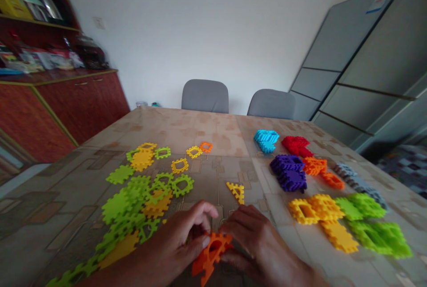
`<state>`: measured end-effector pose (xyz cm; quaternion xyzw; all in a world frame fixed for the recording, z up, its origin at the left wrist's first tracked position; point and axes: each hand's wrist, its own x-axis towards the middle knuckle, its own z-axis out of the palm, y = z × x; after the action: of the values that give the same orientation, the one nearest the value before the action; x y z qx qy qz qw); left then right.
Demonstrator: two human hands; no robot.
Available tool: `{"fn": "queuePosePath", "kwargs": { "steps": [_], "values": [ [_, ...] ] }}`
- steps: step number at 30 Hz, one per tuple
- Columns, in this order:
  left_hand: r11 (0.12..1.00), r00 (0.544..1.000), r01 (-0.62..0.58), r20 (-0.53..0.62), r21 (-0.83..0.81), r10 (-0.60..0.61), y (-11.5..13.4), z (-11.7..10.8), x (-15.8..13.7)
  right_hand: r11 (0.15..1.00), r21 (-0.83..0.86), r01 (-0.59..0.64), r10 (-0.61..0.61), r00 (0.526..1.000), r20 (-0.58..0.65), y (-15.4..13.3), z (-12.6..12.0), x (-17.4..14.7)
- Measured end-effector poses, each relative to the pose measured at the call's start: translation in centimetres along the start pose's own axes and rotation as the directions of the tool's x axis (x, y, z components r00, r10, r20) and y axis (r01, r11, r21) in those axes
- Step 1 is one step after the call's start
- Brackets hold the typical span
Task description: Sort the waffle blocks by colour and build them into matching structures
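My left hand (190,233) and my right hand (248,236) meet at the near edge of the table, both closed on orange toothed building pieces (213,251). The left thumb presses on the upper left side, while the right fingers grip the other side. At least one of these pieces has an opening in it. Just beyond my hands lies a yellow triangular piece (236,191). To the left of my left hand spreads a loose heap of green pieces (123,202) with some yellow pieces (158,204) among them. My fingers hide part of the orange pieces.
On the right stand stacks sorted by colour: light blue (266,140), red (296,145), purple (289,173), orange (315,166), grey (360,184), yellow (316,209) and green (376,233). Loose yellow frames (180,165) lie mid-table. Two grey chairs (205,95) stand beyond the table.
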<state>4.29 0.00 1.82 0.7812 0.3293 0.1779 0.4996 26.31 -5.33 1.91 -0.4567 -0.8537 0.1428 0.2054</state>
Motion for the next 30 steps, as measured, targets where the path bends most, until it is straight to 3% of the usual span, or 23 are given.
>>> {"fn": "queuePosePath", "kwargs": {
  "steps": [9,16,22,30],
  "values": [
    [0.941,0.996,0.072,-0.077,0.331,-0.049,0.5,-1.1,-0.8,0.990,-0.126,-0.069,0.059,0.995,-0.083,-0.3,1.5,-0.6],
    [0.811,0.964,0.184,0.057,0.555,-0.258,2.1,0.5,-1.4,0.984,-0.109,-0.143,0.149,0.988,0.049,0.0,2.0,-0.5],
    [0.805,0.991,0.080,0.041,0.588,-0.128,0.2,2.1,-1.4,0.969,-0.067,-0.238,0.246,0.954,0.171,0.3,2.9,-0.1],
    [0.807,1.000,0.011,-0.008,0.590,-0.008,-3.0,3.1,0.8,0.933,-0.081,-0.350,0.359,0.916,0.177,1.1,2.4,0.2]
  ]
}}
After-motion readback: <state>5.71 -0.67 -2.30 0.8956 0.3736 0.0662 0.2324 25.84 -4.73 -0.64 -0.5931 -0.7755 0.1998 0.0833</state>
